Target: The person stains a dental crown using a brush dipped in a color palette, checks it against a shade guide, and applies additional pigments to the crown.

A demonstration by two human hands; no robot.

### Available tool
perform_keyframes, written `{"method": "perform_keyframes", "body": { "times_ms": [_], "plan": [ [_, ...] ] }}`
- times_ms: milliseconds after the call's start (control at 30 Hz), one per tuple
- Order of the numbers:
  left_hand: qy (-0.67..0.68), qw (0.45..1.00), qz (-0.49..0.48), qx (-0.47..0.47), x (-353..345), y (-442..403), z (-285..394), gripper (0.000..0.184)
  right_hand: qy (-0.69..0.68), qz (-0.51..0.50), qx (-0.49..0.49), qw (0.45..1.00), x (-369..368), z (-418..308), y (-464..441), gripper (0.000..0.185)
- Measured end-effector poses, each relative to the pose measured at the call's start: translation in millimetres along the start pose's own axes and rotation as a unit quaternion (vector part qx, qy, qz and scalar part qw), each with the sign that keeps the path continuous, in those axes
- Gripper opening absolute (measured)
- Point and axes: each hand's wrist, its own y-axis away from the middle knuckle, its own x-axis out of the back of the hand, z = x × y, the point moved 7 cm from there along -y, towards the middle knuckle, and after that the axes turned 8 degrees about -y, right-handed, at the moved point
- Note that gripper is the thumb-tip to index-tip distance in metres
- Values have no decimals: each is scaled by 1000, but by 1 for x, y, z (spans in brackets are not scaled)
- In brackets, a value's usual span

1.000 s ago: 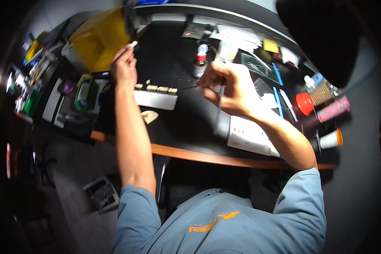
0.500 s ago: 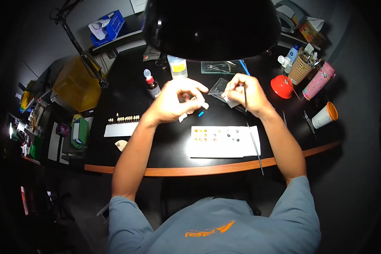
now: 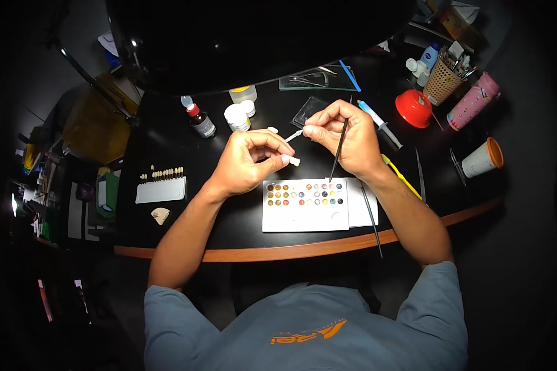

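My left hand pinches a small whitish tooth-like piece between thumb and fingers, above the back left of the paint palette. Just to its right, my right hand grips a thin dark brush that slants down toward the palette. A short pale stick also sits at my right fingertips and points toward my left fingers. The white palette holds rows of coloured dots and lies over a white sheet. Another thin brush rests across that sheet, its end past the table edge.
A shade guide and beige piece lie left. Behind stand a dropper bottle and white jars. A red bowl, brush basket, pink bottle and white cup are right. A black lamp hangs overhead.
My left hand has come from the far left to beside my right hand, bringing the small piece. The view has shifted, and the pale stick now shows between my hands.
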Motion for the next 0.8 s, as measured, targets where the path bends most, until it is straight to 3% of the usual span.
{"method": "perform_keyframes", "body": {
  "times_ms": [467,567,667,800],
  "plan": [
    [108,994,6,27,-13,6,-14,13,-86,5,-83,993,-9,22,9,15],
    [102,994,-4,26,-18,7,-11,13,-48,7,-75,996,-9,21,9,12],
    [94,996,-7,9,-17,4,-6,13,-137,41,-76,987,-1,16,8,7],
    [-3,1000,10,2,1,2,-12,9,-49,38,-129,990,15,7,6,7]
  ]
}}
